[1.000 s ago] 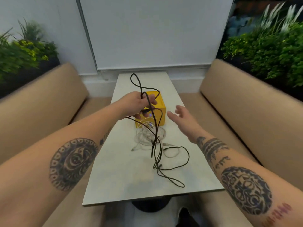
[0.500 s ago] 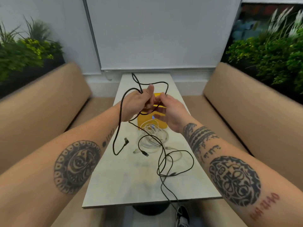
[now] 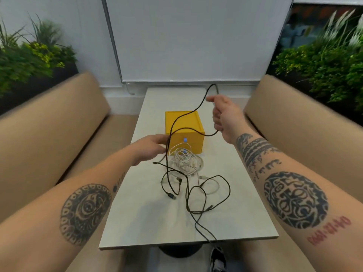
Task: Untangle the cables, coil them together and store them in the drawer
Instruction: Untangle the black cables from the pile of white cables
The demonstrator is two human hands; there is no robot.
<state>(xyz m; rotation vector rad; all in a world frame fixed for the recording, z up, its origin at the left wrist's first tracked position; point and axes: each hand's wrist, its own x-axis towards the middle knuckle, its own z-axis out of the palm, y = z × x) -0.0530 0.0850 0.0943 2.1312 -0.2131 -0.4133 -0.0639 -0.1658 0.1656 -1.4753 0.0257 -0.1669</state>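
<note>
While my R hand (image 3: 220,114) is gripping the thin black cable (image 3: 172,125) high, it's running down-left to my L hand (image 3: 151,148), grip unclear; the rest's lying tangled on the pale desk (image 3: 137,222) before the yellow plastic drawer box (image 3: 184,124).

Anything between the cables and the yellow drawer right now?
Yes. The drawer looks shut, the white cable pile lies right in front of it, and the black cable held up by the right hand drapes across the box top. Both likely need clearing before it opens.
</note>
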